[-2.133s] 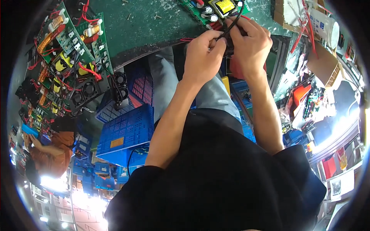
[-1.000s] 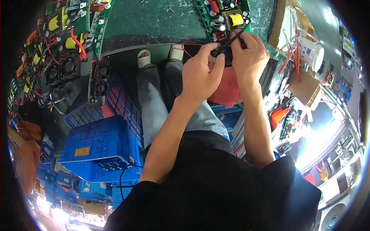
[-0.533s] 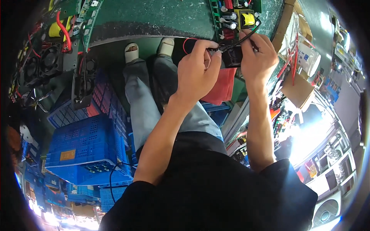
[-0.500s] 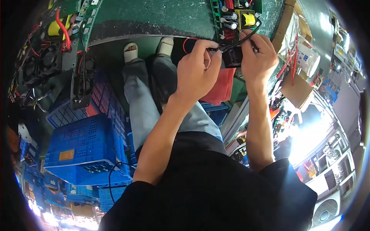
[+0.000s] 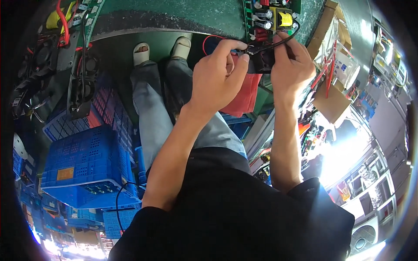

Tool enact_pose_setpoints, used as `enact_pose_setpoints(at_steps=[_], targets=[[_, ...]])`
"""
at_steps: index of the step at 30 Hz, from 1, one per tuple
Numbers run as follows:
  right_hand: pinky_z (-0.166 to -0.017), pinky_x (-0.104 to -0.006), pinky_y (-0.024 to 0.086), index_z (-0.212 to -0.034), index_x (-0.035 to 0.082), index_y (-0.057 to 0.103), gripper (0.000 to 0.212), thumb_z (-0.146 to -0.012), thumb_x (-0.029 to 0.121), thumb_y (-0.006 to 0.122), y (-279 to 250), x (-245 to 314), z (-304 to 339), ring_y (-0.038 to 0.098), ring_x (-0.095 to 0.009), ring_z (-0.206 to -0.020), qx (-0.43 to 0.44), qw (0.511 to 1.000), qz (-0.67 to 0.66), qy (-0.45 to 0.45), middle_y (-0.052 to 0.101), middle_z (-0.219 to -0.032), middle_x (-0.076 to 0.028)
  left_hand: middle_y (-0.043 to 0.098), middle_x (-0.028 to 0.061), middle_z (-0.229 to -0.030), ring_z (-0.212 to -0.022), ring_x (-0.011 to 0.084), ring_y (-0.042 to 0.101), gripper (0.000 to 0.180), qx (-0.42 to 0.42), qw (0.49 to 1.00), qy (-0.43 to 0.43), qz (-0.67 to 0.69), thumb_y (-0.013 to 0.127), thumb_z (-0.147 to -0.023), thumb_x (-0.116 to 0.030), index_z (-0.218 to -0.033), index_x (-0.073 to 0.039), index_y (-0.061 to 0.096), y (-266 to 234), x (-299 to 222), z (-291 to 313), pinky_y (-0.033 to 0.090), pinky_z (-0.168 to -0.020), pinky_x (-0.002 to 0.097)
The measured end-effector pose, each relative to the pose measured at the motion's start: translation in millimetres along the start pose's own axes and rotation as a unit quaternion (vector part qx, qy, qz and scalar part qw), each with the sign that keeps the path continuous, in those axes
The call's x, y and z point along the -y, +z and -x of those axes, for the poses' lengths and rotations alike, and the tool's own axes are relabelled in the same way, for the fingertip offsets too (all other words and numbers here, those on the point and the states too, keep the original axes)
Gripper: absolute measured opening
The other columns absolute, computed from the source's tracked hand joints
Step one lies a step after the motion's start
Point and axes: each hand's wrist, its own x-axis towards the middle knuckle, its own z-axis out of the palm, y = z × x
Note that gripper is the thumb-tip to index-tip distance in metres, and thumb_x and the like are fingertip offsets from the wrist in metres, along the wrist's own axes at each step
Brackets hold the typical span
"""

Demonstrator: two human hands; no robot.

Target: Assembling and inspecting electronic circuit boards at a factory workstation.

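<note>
A green circuit board (image 5: pixel 267 21) carrying a yellow-wrapped transformer (image 5: pixel 285 19) lies at the table's edge, with a black cooling fan (image 5: pixel 264 62) below it. A black cable (image 5: pixel 295 33) loops down from the board's right side between my hands. My right hand (image 5: pixel 292 65) is closed, its fingertips pinching the cable beside the transformer. At the fan's upper left corner, the thumb and forefinger of my left hand (image 5: pixel 219 74) close around what looks like the cable's other stretch; the exact grip is partly hidden. A thin red wire (image 5: pixel 204 45) curves out beside my left hand.
More boards with a thick red wire (image 5: pixel 65 26) and black fans (image 5: pixel 45 54) sit at the left table edge. Blue plastic crates (image 5: pixel 82 161) are stacked below them. A red cloth-like piece (image 5: pixel 244 95) hangs under my hands. Cardboard (image 5: pixel 333 102) and tools lie to the right.
The view has shifted slightly, so the board, crates and legs sit a little differently in the picture. Both hands keep their places at the fan and cable.
</note>
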Motion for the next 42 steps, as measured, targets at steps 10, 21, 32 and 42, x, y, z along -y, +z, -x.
enact_pose_setpoints(at_steps=[10,21,32,42], targets=[[-0.065,-0.0257,0.05,-0.096,0.007,0.078,0.016,-0.082,0.012,0.073,-1.7,4.0,-1.0,0.066,-0.013,-0.071,0.002,1.0,0.01,-0.006,0.071,-0.084,-0.007,0.037,-0.0014,-0.057,-0.052,0.0065,0.034,0.022,-0.002,1.0,0.007,0.008,0.063,-0.093,-0.014,-0.113,-0.005,0.063,0.9,0.9,0.9,0.028,-0.048,0.0275],[-0.06,-0.0272,0.049,-0.092,0.009,0.078,0.013,-0.08,0.011,0.073,-6.8,2.7,-13.0,0.064,-0.014,-0.063,0.02,0.988,0.12,-0.09,0.068,-0.077,-0.004,0.043,0.0025,-0.059,-0.052,0.0132,0.042,0.03,0.021,0.998,0.017,-0.051,0.068,-0.089,-0.021,-0.113,-0.004,0.062,-4.2,-1.7,-1.6,0.036,-0.05,0.0288],[-0.057,-0.0289,0.05,-0.095,0.01,0.076,0.017,-0.078,0.005,0.074,-26.2,-22.6,-45.0,0.065,-0.017,-0.064,0.125,0.917,0.146,-0.349,0.067,-0.076,-0.002,0.069,0.0086,-0.089,-0.077,0.0279,0.068,0.043,0.01,0.954,0.178,-0.242,0.075,-0.072,-0.018,-0.111,-0.012,0.059,-1.2,-0.8,-6.3,0.053,-0.065,0.0372],[-0.062,-0.0329,0.05,-0.102,0.007,0.073,0.024,-0.079,0.001,0.07,-35.3,-24.6,-53.8,0.063,-0.025,-0.07,0.245,0.896,0.105,-0.356,0.064,-0.083,-0.008,0.055,0.0057,-0.063,-0.055,0.0237,0.058,0.041,0.003,0.966,0.164,-0.2,0.07,-0.075,-0.016,-0.115,-0.011,0.06,0.2,1.8,1.0,0.046,-0.052,0.0362]])
